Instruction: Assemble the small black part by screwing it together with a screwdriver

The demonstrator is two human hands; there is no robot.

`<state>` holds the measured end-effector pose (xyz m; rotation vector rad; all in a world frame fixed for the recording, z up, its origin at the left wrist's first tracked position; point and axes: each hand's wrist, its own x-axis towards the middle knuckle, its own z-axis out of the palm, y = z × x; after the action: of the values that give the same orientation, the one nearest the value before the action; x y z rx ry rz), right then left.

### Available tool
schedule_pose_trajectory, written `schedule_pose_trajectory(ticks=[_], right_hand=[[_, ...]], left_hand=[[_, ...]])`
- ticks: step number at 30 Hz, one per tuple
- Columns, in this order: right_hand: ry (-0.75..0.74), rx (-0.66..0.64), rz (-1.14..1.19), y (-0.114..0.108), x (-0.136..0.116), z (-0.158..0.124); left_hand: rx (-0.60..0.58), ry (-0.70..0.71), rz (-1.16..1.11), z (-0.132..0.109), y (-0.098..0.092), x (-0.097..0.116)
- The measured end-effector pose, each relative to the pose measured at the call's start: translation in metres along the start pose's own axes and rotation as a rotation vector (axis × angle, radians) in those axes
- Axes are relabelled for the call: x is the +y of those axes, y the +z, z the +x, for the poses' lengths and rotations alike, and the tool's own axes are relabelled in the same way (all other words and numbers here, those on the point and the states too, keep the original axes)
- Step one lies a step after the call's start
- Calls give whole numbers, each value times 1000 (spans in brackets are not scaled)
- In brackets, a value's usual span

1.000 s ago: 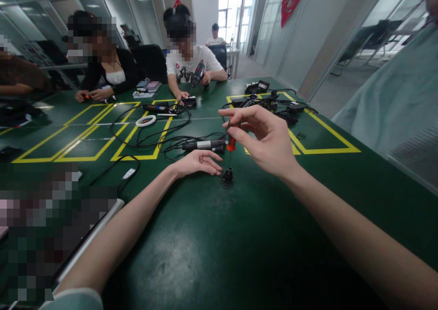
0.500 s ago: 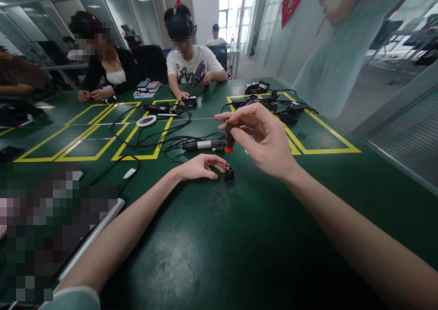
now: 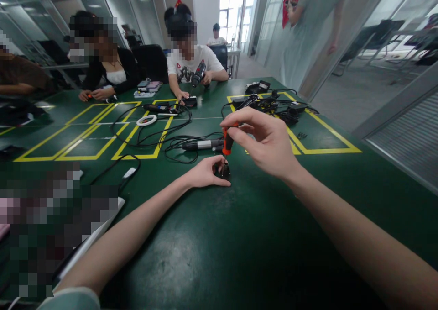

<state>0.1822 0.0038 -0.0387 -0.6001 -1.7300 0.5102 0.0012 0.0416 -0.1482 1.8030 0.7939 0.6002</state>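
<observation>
My right hand (image 3: 265, 141) grips a screwdriver (image 3: 227, 142) with a black and orange handle, held nearly upright. Its thin shaft points down at a small round black part (image 3: 225, 170) on the green table (image 3: 219, 237). Around that part curl the thumb and fingers of my left hand (image 3: 208, 172), which steadies it on the tabletop. The fingers partly cover the part, so where exactly the screwdriver's tip meets it is hard to make out.
Behind my hands lies a black and silver tool (image 3: 203, 145) with coiled cable. A white ring (image 3: 146, 120) and tangled black cables (image 3: 289, 114) lie farther back. Across the table a person holds a power drill (image 3: 198, 74). A white-edged device (image 3: 119, 205) is at left.
My left hand has moved right and closed around the black part. The screwdriver has shifted slightly left and down. A person walking at the right has moved farther away.
</observation>
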Motion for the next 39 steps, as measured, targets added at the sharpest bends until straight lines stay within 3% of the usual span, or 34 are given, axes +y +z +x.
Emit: schedule_pose_trajectory(ticks=[4,8,10,16,21,25,31,39], right_hand=[[-13,-2,-31,0,1,0],[-75,4,-116,-2,-1,0],[-100,-13,-117,-3,-2,0],[-53,-31,-78,-3,-1,0],[-90,5,-109,-4,-3,1],[-25,-36,-68,-4,-4,-1],[-79,32,-135,-2,1,0],[-26,88,-143,-3,-3,1]], left_hand=[[43,21,64,0,-2,1],[-182,-57,-60,-1,-19,8],[-227,-113,-148,-1,-27,10],[-171,-150,-219,0,-30,6],[-180,-146,-205,1,-28,5],[-182,-146,-201,1,-29,6],[-183,-145,-191,2,-26,6],[-176,-148,-205,2,-24,6]])
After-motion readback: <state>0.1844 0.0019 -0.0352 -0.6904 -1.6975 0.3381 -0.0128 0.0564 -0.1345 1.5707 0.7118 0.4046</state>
